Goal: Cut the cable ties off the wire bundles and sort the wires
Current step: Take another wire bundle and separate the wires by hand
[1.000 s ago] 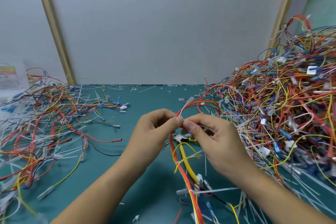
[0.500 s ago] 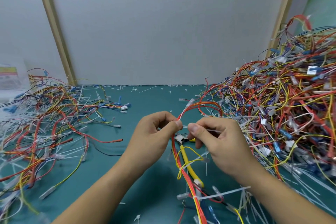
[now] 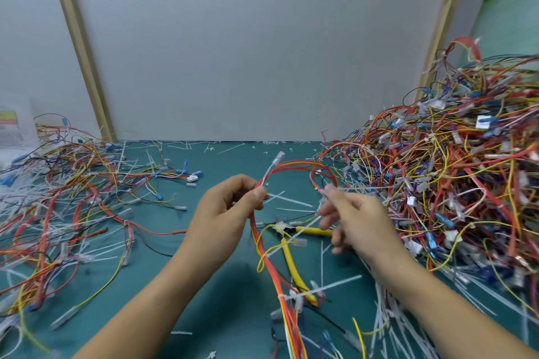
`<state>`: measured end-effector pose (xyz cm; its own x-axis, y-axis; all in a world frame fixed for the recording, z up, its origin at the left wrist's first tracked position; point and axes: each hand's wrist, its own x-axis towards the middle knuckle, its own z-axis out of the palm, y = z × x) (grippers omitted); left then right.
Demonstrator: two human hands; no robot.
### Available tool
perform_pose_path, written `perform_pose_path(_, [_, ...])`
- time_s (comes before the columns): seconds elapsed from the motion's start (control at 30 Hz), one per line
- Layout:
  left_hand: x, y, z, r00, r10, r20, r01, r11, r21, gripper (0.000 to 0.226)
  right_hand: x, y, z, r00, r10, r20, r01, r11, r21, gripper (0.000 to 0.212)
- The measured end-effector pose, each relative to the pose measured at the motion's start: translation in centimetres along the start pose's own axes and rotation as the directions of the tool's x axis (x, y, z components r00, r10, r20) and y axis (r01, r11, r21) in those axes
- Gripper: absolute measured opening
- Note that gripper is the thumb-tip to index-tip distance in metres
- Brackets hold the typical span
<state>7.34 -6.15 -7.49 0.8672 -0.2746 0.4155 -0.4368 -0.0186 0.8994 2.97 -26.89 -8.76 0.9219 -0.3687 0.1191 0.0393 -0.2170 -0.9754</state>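
Left hand (image 3: 224, 210) pinches red wire bundle (image 3: 269, 264); right hand (image 3: 358, 218) (blurred) seemingly pinches a cable tie (image 3: 355, 188).

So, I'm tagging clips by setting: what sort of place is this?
Probably a workbench for sorting wiring: a big heap of wires on the right, cut cable ties scattered on the green mat, and yellow-handled cutters.

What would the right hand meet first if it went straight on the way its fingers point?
Probably the red wire bundle pinched in the left hand; the right hand points left towards it, though depth is unclear.
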Motion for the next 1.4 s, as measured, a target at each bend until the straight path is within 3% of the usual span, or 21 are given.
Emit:
perform_pose_path(0.1, [0.4,0.0,-0.6,0.999,-0.001,-0.05,0.0,1.0,-0.016,0.015,0.8,0.5,-1.0,0.988,-0.043,-0.151,0.029,0.995,-0.099,0.043])
perform_pose_path(0.2, [0.6,-0.1,-1.0,0.998,0.001,-0.062,-0.002,1.0,-0.005,0.02,1.1,0.4,-1.1,0.972,-0.115,-0.205,0.105,0.993,-0.061,0.027])
perform_pose_path(0.3, [0.6,0.2,-1.1,1.0,-0.004,0.0,0.004,0.997,-0.072,0.013,1.1,0.2,-0.7,0.964,-0.219,-0.149,0.214,0.975,-0.051,0.003])
perform_pose_path(0.4, [1.0,0.3,-1.4,0.998,-0.06,0.032,0.064,0.988,-0.138,0.015,1.1,0.0,-0.6,0.968,-0.231,-0.101,0.229,0.973,-0.031,0.011])
perform_pose_path(0.6, [1.8,-1.2,-2.4,0.919,-0.356,-0.171,0.355,0.934,-0.035,0.006,0.5,-1.1,-0.1,0.976,-0.216,0.027,0.205,0.955,0.212,0.014])
perform_pose_path(0.67, [1.7,-0.9,-2.2,0.911,-0.253,-0.324,0.258,0.966,-0.03,0.017,0.2,-1.7,0.2,0.981,-0.196,0.004,0.184,0.929,0.321,0.015])
perform_pose_path(0.73, [1.1,0.4,-2.0,0.889,0.081,-0.45,-0.021,0.99,0.138,0.016,0.1,-2.3,0.0,0.98,-0.197,-0.04,0.197,0.899,0.391,0.014])
perform_pose_path(0.8, [0.3,1.8,-1.5,0.829,0.447,-0.336,-0.31,0.867,0.39,0.012,-0.2,-2.8,-0.1,0.978,-0.204,-0.046,0.203,0.875,0.439,0.016])
perform_pose_path(0.87, [-0.6,2.4,-0.4,0.801,0.59,-0.104,-0.478,0.734,0.482,0.007,-0.6,-3.1,0.2,0.98,-0.2,0.008,0.172,0.863,0.475,0.02])
perform_pose_path(0.97, [-1.3,2.4,1.3,0.882,0.459,0.105,-0.45,0.757,0.474,0.016,-1.2,-3.2,0.9,0.974,-0.181,0.133,0.095,0.87,0.484,0.025])
perform_pose_path(1.07, [-1.4,2.0,1.7,0.987,0.157,0.044,-0.162,0.931,0.327,0.033,-1.6,-3.1,1.3,0.961,-0.185,0.206,0.082,0.901,0.426,0.03])
perform_pose_path(1.23, [-0.9,1.6,1.2,0.999,-0.025,0.028,0.016,0.96,0.278,0.027,-1.9,-2.5,1.7,0.938,-0.275,0.212,0.203,0.929,0.308,0.028])
perform_pose_path(1.4, [-0.8,1.7,1.3,0.974,-0.185,0.128,0.189,0.982,-0.016,0.005,-1.7,-2.1,1.8,0.938,-0.296,0.181,0.239,0.929,0.284,0.028])
